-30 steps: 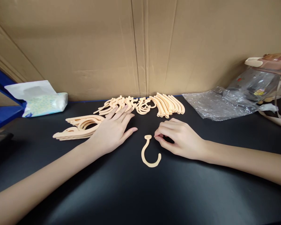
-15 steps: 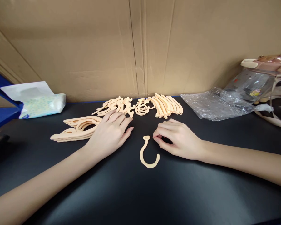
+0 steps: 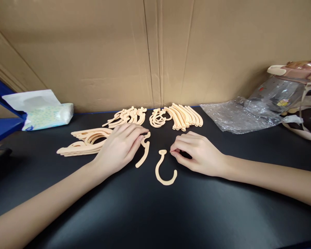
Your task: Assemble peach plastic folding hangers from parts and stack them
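My left hand point(image 3: 124, 144) is closed on one curved, cream-coloured hanger arm point(image 3: 144, 156), held by its notched upper end between thumb and fingers. The arm's lower end points toward me. In the middle of the black table lies a single hanger hook point(image 3: 158, 171), flat, with its small head away from me. Just right of that head rests my right hand point(image 3: 197, 154), thumb and fingertips pressed together, with nothing visible in them. Beneath and left of my left wrist is a stack of hanger pieces point(image 3: 79, 149), partly covered by the hand.
Along the back lie curved hanger arms point(image 3: 124, 116), a cluster of hooks point(image 3: 157, 119) and a row of arms point(image 3: 184, 117). A tissue pack point(image 3: 48, 116) sits back left. Clear plastic film point(image 3: 238, 116) and a bottle point(image 3: 280, 91) stand back right, before a cardboard wall point(image 3: 106, 52).
My left hand has drawn one hanger arm out of the back pile toward me, and its thumb and fingers have closed. My right hand and the hook have stayed in place.
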A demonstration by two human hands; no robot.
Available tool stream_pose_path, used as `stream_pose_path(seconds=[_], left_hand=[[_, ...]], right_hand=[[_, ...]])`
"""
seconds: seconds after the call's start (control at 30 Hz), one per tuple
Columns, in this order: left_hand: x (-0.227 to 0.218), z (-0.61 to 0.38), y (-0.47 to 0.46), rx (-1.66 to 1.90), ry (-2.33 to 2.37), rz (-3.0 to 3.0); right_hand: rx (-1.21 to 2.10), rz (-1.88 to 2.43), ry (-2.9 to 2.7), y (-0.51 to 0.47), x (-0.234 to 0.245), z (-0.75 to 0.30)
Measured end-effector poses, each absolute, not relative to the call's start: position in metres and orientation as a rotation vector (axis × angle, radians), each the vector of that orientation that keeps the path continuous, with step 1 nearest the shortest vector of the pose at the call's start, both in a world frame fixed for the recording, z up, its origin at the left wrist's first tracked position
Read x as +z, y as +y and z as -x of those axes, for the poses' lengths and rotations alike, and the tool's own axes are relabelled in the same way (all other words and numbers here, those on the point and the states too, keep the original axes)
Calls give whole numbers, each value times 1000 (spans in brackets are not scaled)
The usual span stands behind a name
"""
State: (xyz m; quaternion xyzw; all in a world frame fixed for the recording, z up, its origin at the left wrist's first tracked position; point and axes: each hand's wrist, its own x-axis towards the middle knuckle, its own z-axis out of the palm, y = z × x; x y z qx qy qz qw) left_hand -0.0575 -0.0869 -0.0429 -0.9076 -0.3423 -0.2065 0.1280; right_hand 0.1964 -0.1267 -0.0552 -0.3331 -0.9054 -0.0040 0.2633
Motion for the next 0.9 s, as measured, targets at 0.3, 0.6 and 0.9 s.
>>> stream_pose_path(seconds=[0.3,0.6,0.9], left_hand=[[-48,54,-83,-322,-1157,2432],[-44,55,-87,-445,-882,2474],[-43,55,-90,-505,-855,2524]], right_hand=[[-13,887,-2448,-127,-55,-197],[-11,895,-2446,-126,-56,-197],[-10,897,-2447,-126,-55,-197]])
